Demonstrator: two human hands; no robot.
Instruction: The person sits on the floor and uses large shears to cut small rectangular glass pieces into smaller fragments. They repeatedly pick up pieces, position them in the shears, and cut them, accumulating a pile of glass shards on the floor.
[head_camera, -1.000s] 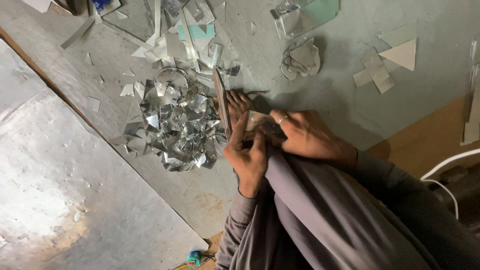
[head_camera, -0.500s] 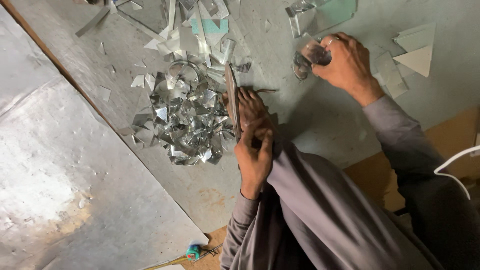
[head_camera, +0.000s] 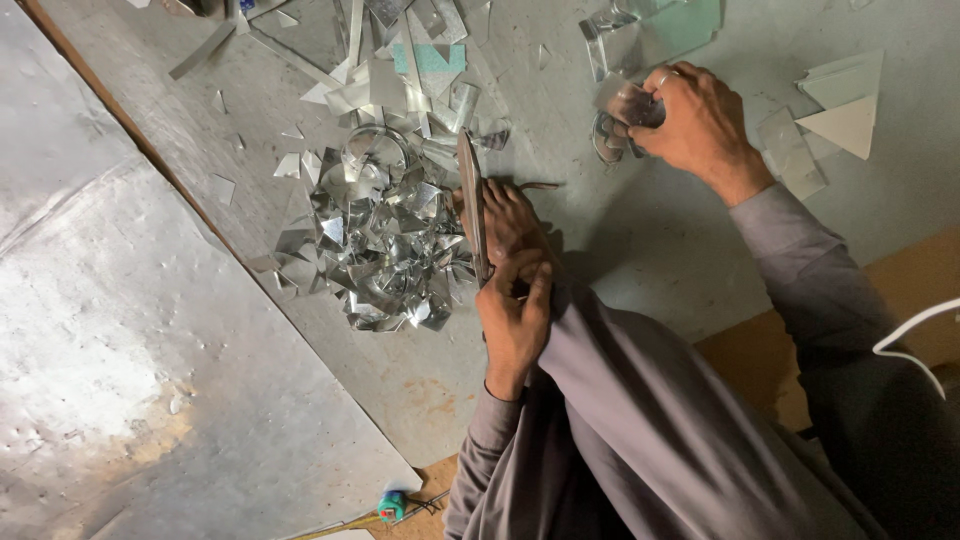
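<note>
Item: two hands at a sheet-metal scrap bench, head view.

L hand (head_camera: 515, 320): fingers curled, clenched round the lower end of a long narrow metal tool (head_camera: 470, 205) stood on edge; tool runs up and away from the hand, its far end among cut strips (head_camera: 400, 60). A foot (head_camera: 510, 215) just above the hand braces the tool's side. Just left of the hand: heap of shiny offcuts (head_camera: 375, 240) on the grey work surface (head_camera: 620, 260). R hand (head_camera: 695, 125), well apart up-right of the L: closed on a small shiny metal piece (head_camera: 625, 105), part hidden by fingers; pale triangles (head_camera: 845, 120) to its right. Judgement: keep tool pinned steady w/ hand + foot, grip piece clear of sharp edges, fingertips off the cut line.
</note>
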